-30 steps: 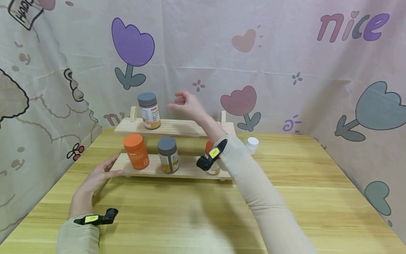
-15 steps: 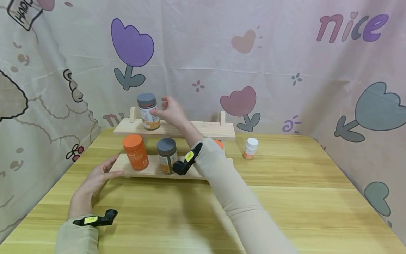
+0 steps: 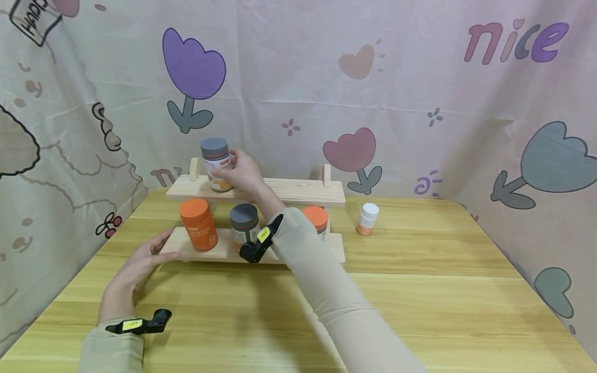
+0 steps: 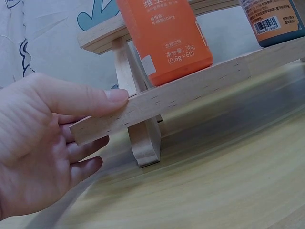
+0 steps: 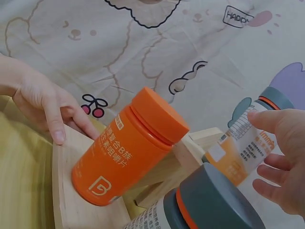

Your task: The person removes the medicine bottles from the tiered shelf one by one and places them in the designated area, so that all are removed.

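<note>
My left hand [image 3: 142, 264] holds the left end of the two-tier wooden shelf [image 3: 298, 192], thumb on top of the lower board and fingers below it, as the left wrist view shows. On the upper board stands a grey-capped supplement bottle [image 3: 216, 161] with a white and orange label. My right hand [image 3: 244, 171] is at its right side, thumb [image 5: 267, 119] across the label and other fingers round the far side. Below on the lower board are an orange bottle [image 3: 199, 228], a second grey-capped bottle [image 3: 244, 217] and an orange-capped bottle [image 3: 316, 217], partly hidden by my right sleeve.
A small white-capped bottle [image 3: 368, 217] stands on the wooden table [image 3: 420, 290], right of the shelf. Behind the table hangs a printed cloth [image 3: 289, 62]. Short upright posts [image 3: 327, 175] rise at the ends of the upper board.
My right hand has moved left and down to the grey-capped bottle on the upper board, its thumb now over the label. The left hand keeps its hold on the shelf.
</note>
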Tool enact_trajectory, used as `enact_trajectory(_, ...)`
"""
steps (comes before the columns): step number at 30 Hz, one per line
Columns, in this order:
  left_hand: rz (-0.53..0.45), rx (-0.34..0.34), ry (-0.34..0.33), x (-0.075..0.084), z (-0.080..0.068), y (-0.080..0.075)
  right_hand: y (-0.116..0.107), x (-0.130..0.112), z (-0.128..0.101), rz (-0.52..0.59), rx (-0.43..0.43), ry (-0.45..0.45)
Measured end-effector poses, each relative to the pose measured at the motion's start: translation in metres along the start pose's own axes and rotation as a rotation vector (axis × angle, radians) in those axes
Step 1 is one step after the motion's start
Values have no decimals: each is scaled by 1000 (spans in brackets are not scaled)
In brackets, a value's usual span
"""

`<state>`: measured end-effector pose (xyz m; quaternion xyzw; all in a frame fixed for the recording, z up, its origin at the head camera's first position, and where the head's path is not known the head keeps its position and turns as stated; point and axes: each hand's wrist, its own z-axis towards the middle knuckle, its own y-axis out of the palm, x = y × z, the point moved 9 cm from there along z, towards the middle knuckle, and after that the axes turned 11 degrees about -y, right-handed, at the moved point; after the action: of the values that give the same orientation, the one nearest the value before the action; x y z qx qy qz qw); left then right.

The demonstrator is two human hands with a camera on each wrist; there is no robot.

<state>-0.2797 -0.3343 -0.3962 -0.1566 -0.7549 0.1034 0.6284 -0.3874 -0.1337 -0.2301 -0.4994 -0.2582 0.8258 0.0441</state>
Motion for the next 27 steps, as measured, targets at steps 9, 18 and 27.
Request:
enact_trajectory(9, 0, -3, 2, 0, -1, 1, 2, 3, 1, 39, 33, 17)
enact_trajectory(18, -36, -14, 10, -1, 0, -1, 4, 1, 3, 31, 37, 6)
enact_trajectory(27, -31, -20, 8, -1, 1, 0, 8, 0, 2, 41, 49, 11)
